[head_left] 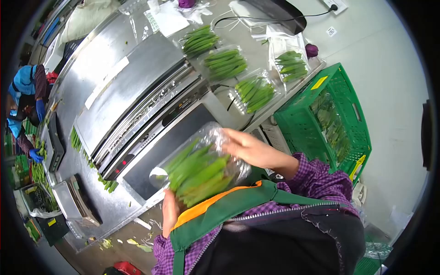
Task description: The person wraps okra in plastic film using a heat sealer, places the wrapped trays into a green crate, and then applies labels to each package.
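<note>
A clear plastic pack of long green pods [197, 176], slightly blurred, is held up in front of my apron. My right hand [252, 149] grips the wrap at the pack's upper right end, fingers partly behind the film. At the opposite lower left end, my left hand [170, 211] pinches the pack's edge; most of its fingers are hidden. Beneath the pack lies the dark flat plate [158, 158] of a steel wrapping machine [137, 91]. Similar wrapped packs [225, 63] rest on the bench beyond it, one of them [291, 66] on white sheets at the right.
A green crate [341, 91] holding wrapped greens stands at the right. Loose green pods [110, 185] lie along the machine's left side, near a metal box [75, 201]. At far left, a co-worker's blue-gloved hand [35, 155] is over greens. A black cable [275, 19] crosses the back.
</note>
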Demonstrator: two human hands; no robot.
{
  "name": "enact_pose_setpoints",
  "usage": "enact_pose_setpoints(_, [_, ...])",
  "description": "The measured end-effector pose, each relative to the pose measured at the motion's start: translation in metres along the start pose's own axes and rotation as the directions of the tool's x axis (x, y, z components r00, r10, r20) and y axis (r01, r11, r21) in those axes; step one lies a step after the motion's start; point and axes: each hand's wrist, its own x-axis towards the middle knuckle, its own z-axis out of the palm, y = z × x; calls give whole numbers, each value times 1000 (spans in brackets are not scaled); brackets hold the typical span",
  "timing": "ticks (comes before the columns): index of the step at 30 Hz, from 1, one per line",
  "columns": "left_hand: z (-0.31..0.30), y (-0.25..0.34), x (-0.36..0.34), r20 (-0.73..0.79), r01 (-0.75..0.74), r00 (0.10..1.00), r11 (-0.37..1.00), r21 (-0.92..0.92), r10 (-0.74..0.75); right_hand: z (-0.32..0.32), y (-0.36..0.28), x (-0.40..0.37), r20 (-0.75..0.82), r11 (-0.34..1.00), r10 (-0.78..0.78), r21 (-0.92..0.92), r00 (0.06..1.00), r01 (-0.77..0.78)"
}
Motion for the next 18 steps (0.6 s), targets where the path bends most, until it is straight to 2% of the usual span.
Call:
enact_pose_setpoints(1, [10, 0, 17, -131, 119, 986, 988, 95, -106, -8, 0, -2, -138, 996, 94, 13, 986, -93])
enact_pose_setpoints(2, [29, 1, 26, -78, 160, 984, 987, -28, -162, -27, 2, 0, -226, 998, 49, 37, 973, -42])
enact_pose_setpoints(3, [59, 5, 33, 314, -5, 948, 988, -157, 55, -57, -1, 4, -330, 988, 69, -110, 941, -111])
enact_pose_setpoints(4, [73, 13, 44, 507, 10, 859, 988, -152, 70, -83, -13, 8, -448, 990, 28, -110, 893, -86])
enact_pose_setpoints(5, [83, 13, 49, 535, -36, 839, 991, -129, 101, -111, -31, 10, -570, 970, -5, -202, 822, -134])
enact_pose_setpoints(6, [87, 14, 53, 509, -85, 855, 995, -44, 96, -135, -53, 9, -623, 975, -95, -214, 777, -52])
enact_pose_setpoints(7, [89, 14, 55, 480, -129, 872, 991, 42, 93, -198, -53, 16, -627, 960, -158, -278, 763, -30])
enact_pose_setpoints(9, [85, 10, 62, 425, -98, 901, 995, 17, 82, -262, -77, 29, -726, 927, -332, -370, 602, 65])
enact_pose_setpoints(11, [86, 8, 65, 364, -74, 929, 997, -11, 73, -357, -81, 47, -642, 851, -436, -522, 631, 56])
enact_pose_setpoints(12, [88, 6, 66, 303, -74, 950, 997, -10, 74, -380, -84, 56, -635, 848, -440, -526, 635, 62])
enact_pose_setpoints(14, [92, 2, 67, 204, -73, 976, 997, -33, 79, -415, -88, 74, -723, 910, -334, -415, 604, 6])
enact_pose_setpoints(18, [87, -12, 70, 78, -48, 996, 998, -35, 51, -489, -72, 114, -651, 889, -328, -457, 685, -9])
